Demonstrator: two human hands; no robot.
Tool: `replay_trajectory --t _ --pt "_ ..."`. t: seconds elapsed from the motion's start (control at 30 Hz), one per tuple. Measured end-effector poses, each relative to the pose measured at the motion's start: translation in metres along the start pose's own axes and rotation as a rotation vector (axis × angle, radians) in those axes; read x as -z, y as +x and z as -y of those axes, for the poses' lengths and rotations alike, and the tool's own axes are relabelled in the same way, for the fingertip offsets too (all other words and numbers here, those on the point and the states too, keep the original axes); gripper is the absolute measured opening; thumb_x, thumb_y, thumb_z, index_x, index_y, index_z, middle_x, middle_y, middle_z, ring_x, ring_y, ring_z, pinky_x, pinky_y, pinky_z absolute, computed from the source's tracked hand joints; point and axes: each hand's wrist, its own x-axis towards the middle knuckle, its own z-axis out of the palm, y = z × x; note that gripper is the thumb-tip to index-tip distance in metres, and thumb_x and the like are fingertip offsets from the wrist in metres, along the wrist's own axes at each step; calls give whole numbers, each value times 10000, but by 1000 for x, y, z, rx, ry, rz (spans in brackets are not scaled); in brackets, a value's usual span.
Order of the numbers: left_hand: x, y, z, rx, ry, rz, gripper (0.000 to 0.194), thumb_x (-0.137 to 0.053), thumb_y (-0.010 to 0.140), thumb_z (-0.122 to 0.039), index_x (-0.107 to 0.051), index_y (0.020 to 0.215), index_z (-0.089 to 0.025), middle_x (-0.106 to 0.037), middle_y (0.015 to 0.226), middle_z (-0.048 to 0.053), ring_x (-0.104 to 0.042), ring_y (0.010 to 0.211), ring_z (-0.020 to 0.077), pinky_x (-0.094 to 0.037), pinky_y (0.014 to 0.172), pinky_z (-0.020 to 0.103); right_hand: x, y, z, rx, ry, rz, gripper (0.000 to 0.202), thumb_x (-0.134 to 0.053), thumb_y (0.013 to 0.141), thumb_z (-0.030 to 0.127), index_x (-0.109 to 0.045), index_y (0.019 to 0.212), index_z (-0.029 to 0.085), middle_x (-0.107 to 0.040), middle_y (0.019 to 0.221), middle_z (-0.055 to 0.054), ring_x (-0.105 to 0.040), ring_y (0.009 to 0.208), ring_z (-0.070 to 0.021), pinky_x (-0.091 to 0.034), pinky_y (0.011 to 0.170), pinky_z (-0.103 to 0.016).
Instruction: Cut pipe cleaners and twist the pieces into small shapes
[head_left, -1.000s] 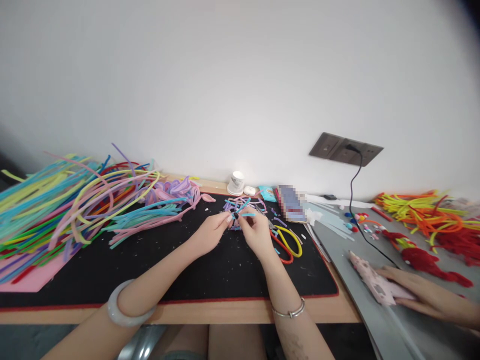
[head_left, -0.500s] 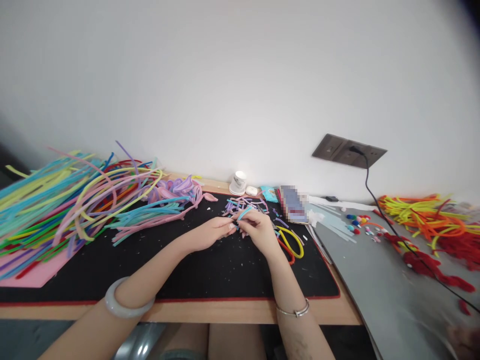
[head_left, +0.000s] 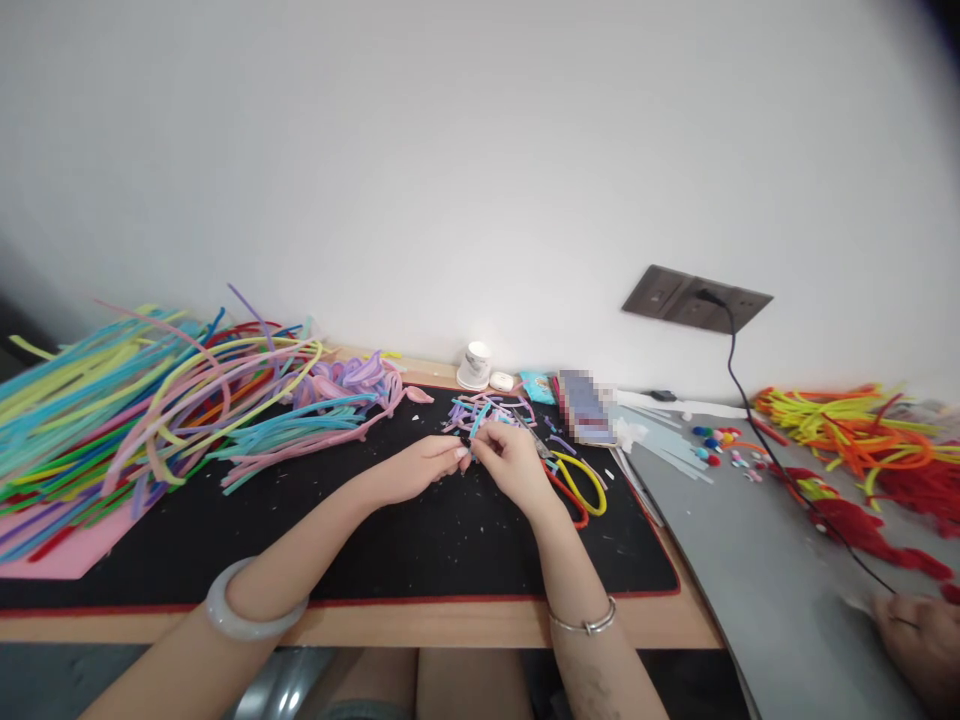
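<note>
Over the black mat (head_left: 330, 560), my left hand (head_left: 421, 468) and my right hand (head_left: 511, 462) meet with fingertips pinched together. A short light-blue fuzzy strip (head_left: 481, 417) rises from between the fingertips; both hands seem to pinch its lower end, which is mostly hidden. Just beyond them lies a pile of short purple, pink and blue pieces (head_left: 517, 408). Scissors with yellow and red handles (head_left: 592, 482) rest beside my right wrist. To the left of my hands is a bundle of teal and pink strips (head_left: 300, 430).
Long multicoloured strips (head_left: 97, 400) heap at the left. A white cup (head_left: 476, 364) and a phone (head_left: 587, 406) stand near the wall. On the grey table (head_left: 735, 560) at right are pompoms (head_left: 709, 437), red fuzzy pieces (head_left: 862, 530), a black cable (head_left: 750, 400) and another person's hand (head_left: 919, 635).
My right hand has turned slightly, and the light-blue strip now stands more upright instead of curving over the fingers. The other person's hand has come further into view at the lower right.
</note>
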Motion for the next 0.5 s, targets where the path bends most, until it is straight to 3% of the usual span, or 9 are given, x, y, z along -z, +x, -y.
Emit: replay_trajectory --t 0.17,0.37,0.5 --pt "-2 2 -1 -105 318 -100 280 -293 878 -274 -494 711 -171 -507 691 -15 -463 674 130 -352 665 240 -6 1 -6 -102 62 -21 211 -446 737 183 -432 527 169 -447 507 34 -381 498 -89 -286 493 -211" --pt "-6 3 2 -236 696 -154 239 -308 862 -184 -489 705 -173 -524 710 24 -484 704 157 -369 680 266 -12 2 -9 -239 145 -48 203 -439 651 136 -389 457 168 -384 456 50 -346 455 -74 -278 459 -201" --pt "-6 2 -1 -220 677 -170 248 -284 880 -204 -496 755 -178 -539 755 31 -494 728 160 -366 679 266 -10 1 -12 -253 182 -52 243 -443 717 196 -443 476 162 -430 450 39 -375 445 -79 -294 452 -202"
